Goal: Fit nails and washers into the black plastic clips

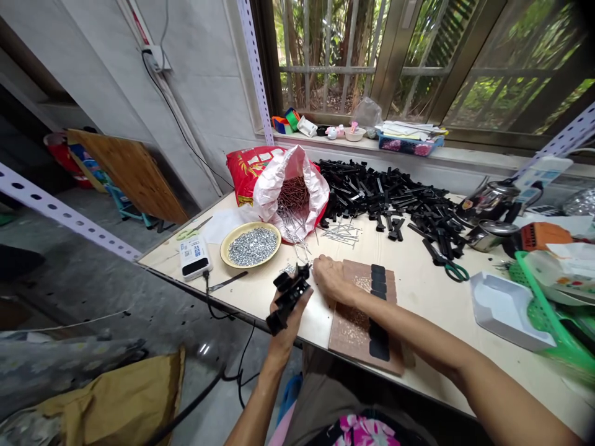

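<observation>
My left hand point(294, 317) is closed around several black plastic parts point(289, 296), held in a bundle above the table's front edge. To its right, my right hand point(331, 277) rests low over the tabletop with its fingers curled together. Whatever lies in those fingertips is too small or hidden to make out. Small silvery pieces point(289, 269) and a few long screws point(302, 251) lie close to the right fingers. Under my right forearm is a brown board point(351, 331) with a row of black pads point(379, 331) along it.
An open red sack point(320, 207) of long screws stands behind my hands. Left of it sits a yellow dish point(227, 260) of small metal pieces, near a white device point(194, 255) with a cable. A heap of black parts point(385, 192), scissors point(455, 271) and a white tray point(499, 306) lie right.
</observation>
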A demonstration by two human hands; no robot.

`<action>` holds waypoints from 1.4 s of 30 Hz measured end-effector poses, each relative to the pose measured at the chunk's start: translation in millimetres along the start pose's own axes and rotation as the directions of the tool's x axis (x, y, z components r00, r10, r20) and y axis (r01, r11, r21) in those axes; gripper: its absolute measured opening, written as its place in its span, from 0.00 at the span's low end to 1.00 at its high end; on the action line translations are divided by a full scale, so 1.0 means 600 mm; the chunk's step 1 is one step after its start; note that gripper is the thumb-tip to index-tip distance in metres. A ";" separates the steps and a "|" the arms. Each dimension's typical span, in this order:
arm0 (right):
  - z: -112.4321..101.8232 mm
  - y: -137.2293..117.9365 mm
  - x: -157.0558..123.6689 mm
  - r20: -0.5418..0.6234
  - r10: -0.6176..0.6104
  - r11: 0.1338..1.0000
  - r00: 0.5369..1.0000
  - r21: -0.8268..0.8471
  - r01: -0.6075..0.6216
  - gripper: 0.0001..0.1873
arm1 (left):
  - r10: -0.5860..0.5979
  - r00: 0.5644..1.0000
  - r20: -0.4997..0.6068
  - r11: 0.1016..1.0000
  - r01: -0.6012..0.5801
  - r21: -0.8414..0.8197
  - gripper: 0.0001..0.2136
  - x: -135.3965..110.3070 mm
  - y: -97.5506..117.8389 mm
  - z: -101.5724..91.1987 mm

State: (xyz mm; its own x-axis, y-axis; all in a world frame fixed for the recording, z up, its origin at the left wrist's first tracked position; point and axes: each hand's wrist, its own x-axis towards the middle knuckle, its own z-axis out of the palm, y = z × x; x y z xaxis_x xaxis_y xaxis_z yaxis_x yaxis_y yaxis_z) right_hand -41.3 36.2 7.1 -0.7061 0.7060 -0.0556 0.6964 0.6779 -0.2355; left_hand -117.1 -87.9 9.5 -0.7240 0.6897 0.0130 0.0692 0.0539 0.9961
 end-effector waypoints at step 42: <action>-0.101 0.097 -0.037 -0.183 -0.143 0.988 0.973 -0.088 0.129 0.12 | -0.155 0.987 0.046 0.985 0.158 -0.074 0.20 0.032 -0.015 0.004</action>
State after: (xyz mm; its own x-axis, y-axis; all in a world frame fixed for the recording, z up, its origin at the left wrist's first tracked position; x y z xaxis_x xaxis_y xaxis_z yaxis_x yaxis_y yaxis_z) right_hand 22.3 72.5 53.3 -0.7628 0.6272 0.1573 0.6082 0.7786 -0.1546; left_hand -129.9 -73.8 0.4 -0.6936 0.7055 -0.1458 -0.0970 0.1090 0.9893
